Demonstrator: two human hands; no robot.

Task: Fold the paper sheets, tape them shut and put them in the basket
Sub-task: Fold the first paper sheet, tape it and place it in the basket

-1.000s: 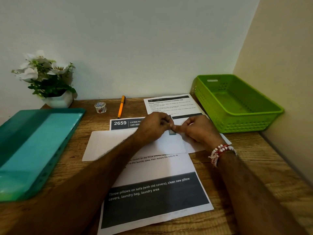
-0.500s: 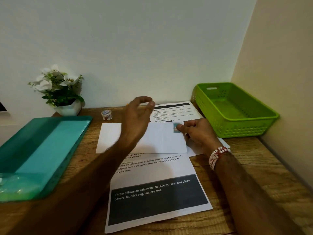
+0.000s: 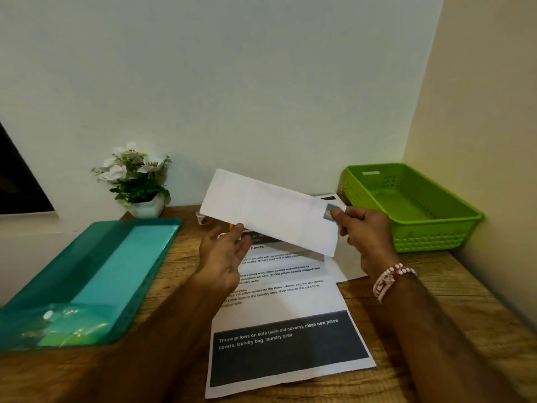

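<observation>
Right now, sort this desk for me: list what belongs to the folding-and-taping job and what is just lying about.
Job: folded sheet pinched by right hand, tape strip on it, printed sheets, tape roll, green basket.
Lying about: flower pot, teal folder.

- One view only: head-worn, above the near edge of the tabletop point(image 3: 465, 301), looking forward and down.
- Wide and close: both forearms point(image 3: 162, 330) enter from the bottom edge.
- Facing the corner where back wall point(image 3: 261, 82) meets side wall point(image 3: 479, 112).
</observation>
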